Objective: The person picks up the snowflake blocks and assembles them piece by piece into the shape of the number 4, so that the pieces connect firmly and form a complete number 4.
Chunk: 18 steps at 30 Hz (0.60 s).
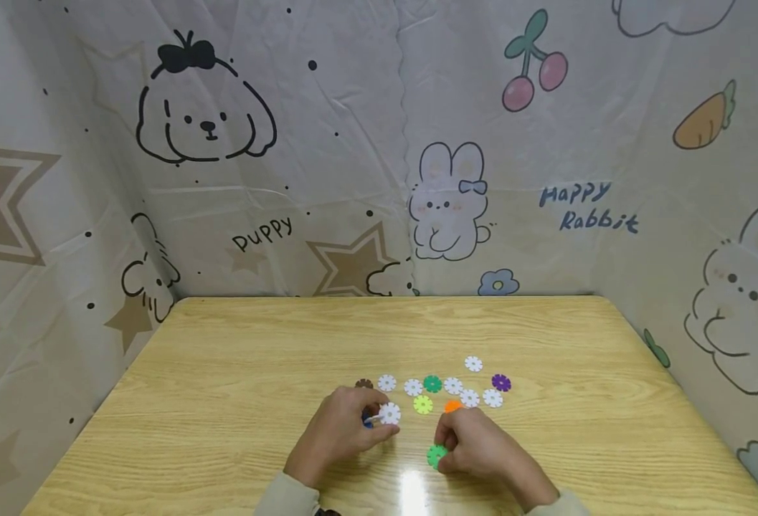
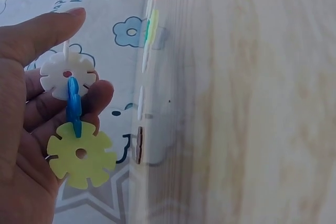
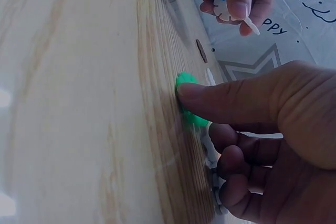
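Observation:
My left hand [image 1: 336,430] holds a joined chain of notched plastic discs. In the left wrist view the chain has a yellow disc [image 2: 94,156], an edge-on blue disc [image 2: 73,106] and a white disc [image 2: 52,72]. Another white disc [image 1: 390,413] faces the head camera at the chain's end by the fingertips. To the right, my right hand [image 1: 478,443] pinches a green disc [image 1: 434,456] between thumb and fingers. A gap separates the green disc from the chain. The right fingers hide part of the green disc.
Loose discs lie on the wooden table [image 1: 256,344] beyond the hands: several white ones [image 1: 452,385], a dark green one [image 1: 432,384], a yellow-green one [image 1: 422,405], an orange one [image 1: 452,406], a purple one [image 1: 501,383] and a brown one [image 1: 363,384]. Printed cloth [image 1: 346,165] hangs around the table.

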{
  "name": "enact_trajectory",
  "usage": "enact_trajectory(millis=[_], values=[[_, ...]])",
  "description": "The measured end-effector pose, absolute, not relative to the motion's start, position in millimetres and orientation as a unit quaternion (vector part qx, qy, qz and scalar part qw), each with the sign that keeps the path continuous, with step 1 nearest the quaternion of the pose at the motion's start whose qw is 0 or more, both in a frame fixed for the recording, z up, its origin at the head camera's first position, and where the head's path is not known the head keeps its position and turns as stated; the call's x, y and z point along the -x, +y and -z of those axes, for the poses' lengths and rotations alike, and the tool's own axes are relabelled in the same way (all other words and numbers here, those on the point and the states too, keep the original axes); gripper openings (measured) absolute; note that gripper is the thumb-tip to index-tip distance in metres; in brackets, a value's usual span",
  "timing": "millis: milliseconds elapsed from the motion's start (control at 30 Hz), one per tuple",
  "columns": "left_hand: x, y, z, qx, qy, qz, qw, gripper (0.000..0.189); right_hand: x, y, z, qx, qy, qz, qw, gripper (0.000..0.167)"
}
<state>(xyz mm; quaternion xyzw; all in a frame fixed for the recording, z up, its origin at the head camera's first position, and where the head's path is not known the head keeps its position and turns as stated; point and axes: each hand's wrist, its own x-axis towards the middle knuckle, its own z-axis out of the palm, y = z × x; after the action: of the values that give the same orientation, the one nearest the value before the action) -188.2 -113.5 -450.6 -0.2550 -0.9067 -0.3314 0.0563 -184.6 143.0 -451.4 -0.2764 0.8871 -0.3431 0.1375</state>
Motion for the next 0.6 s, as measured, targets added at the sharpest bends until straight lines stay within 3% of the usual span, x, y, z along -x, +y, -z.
enact_trajectory(millis=[300, 600], values=[[189.4, -114.8, 450.9, 0.243, -0.884, 0.398, 0.018, 0.036, 185.0, 142.3, 452.3, 0.276, 0.882, 0.362, 0.122, 0.027], [190.6, -115.7, 450.4, 0.225, -0.878, 0.423, -0.002, 0.035, 188.6, 144.6, 452.1, 0.298, 0.880, 0.350, 0.119, 0.011]])
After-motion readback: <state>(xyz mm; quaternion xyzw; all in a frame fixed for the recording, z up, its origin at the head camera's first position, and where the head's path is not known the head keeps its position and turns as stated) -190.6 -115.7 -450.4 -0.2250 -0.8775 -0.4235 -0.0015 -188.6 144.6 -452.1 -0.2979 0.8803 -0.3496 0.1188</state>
